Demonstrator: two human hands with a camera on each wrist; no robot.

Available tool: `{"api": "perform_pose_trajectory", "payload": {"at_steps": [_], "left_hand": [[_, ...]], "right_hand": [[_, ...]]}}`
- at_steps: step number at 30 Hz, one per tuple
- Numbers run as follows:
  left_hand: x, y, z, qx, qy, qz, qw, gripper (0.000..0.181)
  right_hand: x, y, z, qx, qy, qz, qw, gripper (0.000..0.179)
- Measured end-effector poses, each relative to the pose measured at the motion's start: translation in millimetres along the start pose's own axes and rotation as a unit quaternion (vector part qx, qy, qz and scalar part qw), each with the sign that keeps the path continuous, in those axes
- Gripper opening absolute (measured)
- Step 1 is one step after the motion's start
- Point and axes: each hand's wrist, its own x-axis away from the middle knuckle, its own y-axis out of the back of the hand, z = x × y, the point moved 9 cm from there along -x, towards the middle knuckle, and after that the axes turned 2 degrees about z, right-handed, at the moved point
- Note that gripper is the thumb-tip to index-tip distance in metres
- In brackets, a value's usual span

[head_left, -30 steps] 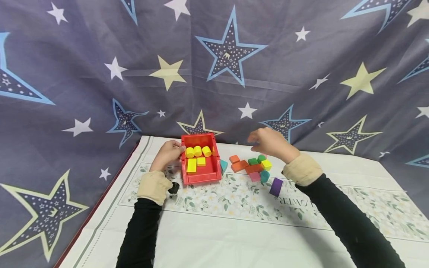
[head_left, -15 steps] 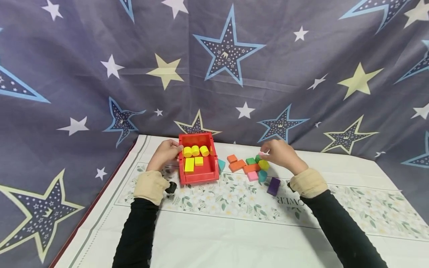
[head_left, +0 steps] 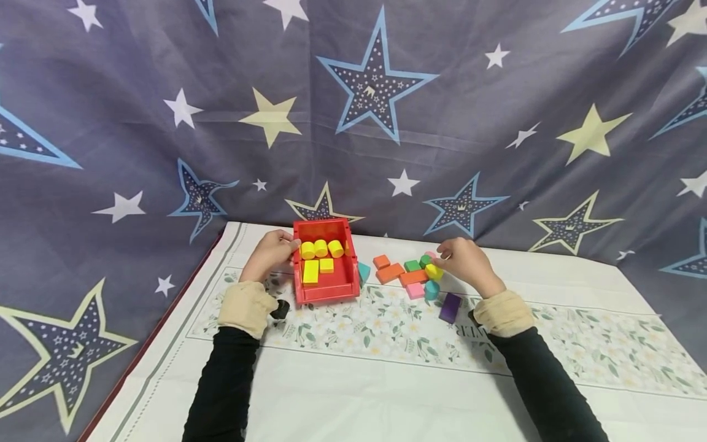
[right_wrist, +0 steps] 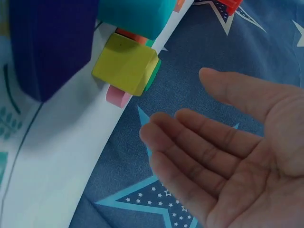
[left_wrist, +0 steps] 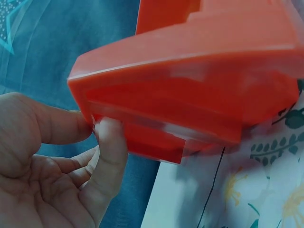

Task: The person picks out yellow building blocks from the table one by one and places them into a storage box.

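Note:
My left hand (head_left: 270,250) holds the left wall of a red plastic bin (head_left: 343,290); in the left wrist view its thumb and a finger pinch the bin's edge (left_wrist: 156,90). Inside lie yellow cylinders (head_left: 321,248) and yellow rectangular blocks (head_left: 311,272). My right hand (head_left: 467,263) hovers over the right end of a loose block cluster, close to a yellow block (head_left: 434,272). The right wrist view shows its fingers (right_wrist: 204,152) gently bent, thumb apart, nothing between them. Beside the yellow block (right_wrist: 124,65) a small pink block (right_wrist: 117,96) shows.
Around the cluster lie orange blocks (head_left: 390,273), green ones (head_left: 412,266), a pink block (head_left: 415,290) and a teal cylinder (head_left: 432,290). A purple block (head_left: 450,308) sits nearer me. A teal block (head_left: 363,272) touches the bin's right side in view. A star-patterned curtain (head_left: 353,159) hangs behind the table.
My right hand has come down from above the blocks and shifted right, to beside the yellow block. My left hand keeps its hold on the bin; the view has shifted slightly.

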Motion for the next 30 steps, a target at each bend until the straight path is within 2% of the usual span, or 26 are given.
{"api": "perform_pose_trajectory", "payload": {"at_steps": [10, 18, 30], "left_hand": [[-3.7, -0.2, 2.1, 0.005, 0.004, -0.002, 1.0000, 0.035], [-3.1, -0.1, 1.5, 0.010, 0.000, 0.000, 1.0000, 0.035], [-3.5, -1.1, 2.2, -0.003, -0.004, -0.001, 1.0000, 0.035]], "right_hand": [[-0.6, -8.9, -7.4, -0.028, -0.036, 0.001, 0.9990, 0.038], [-0.4, -11.6, -13.3, -0.030, -0.066, 0.014, 0.9972, 0.044], [-2.6, -20.0, -14.8, -0.031, -0.072, 0.038, 0.9961, 0.044]]}}
